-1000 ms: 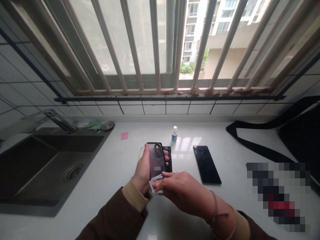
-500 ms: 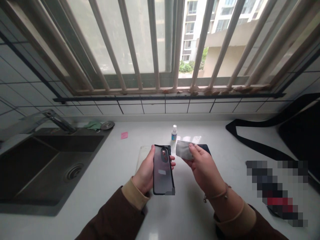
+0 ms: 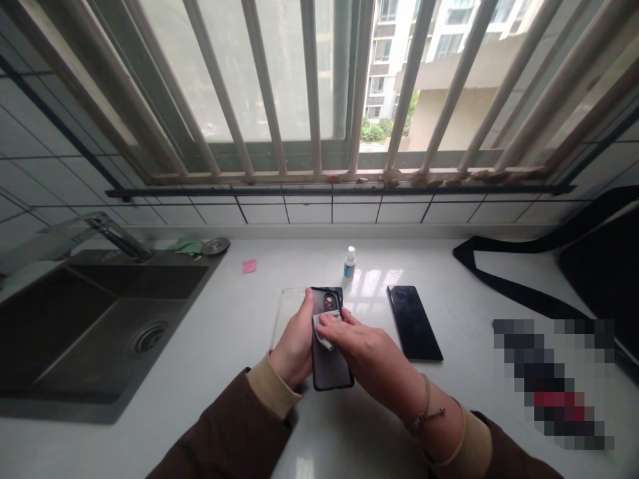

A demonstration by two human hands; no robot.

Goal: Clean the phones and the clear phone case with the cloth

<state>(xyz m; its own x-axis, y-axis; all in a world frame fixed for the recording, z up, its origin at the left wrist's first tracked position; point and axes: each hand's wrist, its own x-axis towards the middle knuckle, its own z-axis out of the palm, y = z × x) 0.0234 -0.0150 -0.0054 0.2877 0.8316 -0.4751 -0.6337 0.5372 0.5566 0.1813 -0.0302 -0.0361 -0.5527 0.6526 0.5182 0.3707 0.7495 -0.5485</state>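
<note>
My left hand (image 3: 294, 339) holds a black-edged, see-through phone case (image 3: 332, 369) by its left side, with the camera opening at the top. My right hand (image 3: 357, 339) presses a folded grey cloth (image 3: 323, 337) against the upper middle of the case. Behind the case, a clear sheet-like item (image 3: 285, 307) lies on the counter, partly hidden by my left hand. A small white spray bottle (image 3: 349, 263) stands upright beyond the case. To the right, a black phone (image 3: 415, 324) lies flat.
On the left is a sink (image 3: 114, 332) with a faucet (image 3: 120, 238), a green cloth (image 3: 186, 246) and a metal strainer (image 3: 215, 246). A pink note (image 3: 249, 267) lies on the counter (image 3: 200, 372). A black strap (image 3: 519, 283) and a blurred-out item (image 3: 554, 392) are at the right.
My right hand has moved left with the cloth and brought it down onto the case. The black phone, partly covered before, now shows fully. My left hand still holds the case.
</note>
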